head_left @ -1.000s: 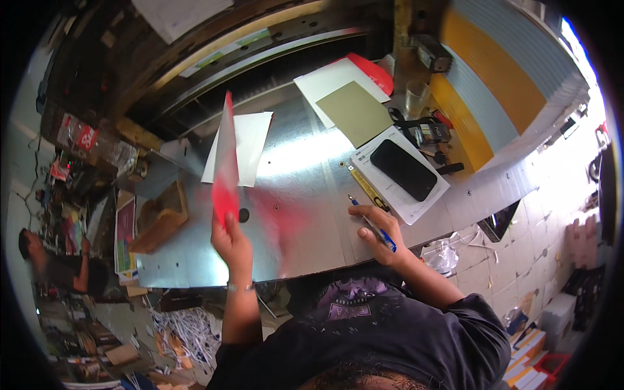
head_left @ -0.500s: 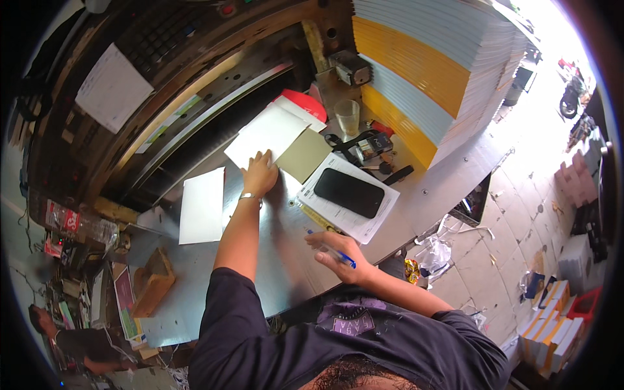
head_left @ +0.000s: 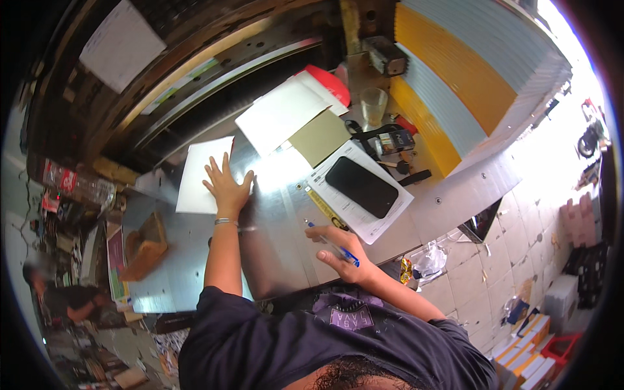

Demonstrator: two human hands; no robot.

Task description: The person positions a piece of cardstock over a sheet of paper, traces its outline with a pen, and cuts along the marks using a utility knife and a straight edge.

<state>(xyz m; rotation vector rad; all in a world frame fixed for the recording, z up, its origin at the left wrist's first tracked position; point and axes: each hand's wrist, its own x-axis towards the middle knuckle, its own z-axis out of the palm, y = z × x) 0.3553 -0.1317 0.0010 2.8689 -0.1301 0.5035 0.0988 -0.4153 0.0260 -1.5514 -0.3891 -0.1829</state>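
My left hand has its fingers spread over the right side of a white sheet or thin booklet on the metal table. Held in my right hand is a blue pen, its tip pointing up and left above the table's near part. Farther off lies a white paper stack, with a grey-green card beside it and a red piece behind. A black phone rests on printed sheets right of centre.
A tall stack of blue-white and yellow bound paper stands at the right back. Near it are a clear glass and a small dark pack. A wooden block sits at the table's left end. At far left, another person is visible.
My left hand has moved left from the white stack to the separate white sheet, its fingers now spread. My right hand still holds the pen. The view has shifted.
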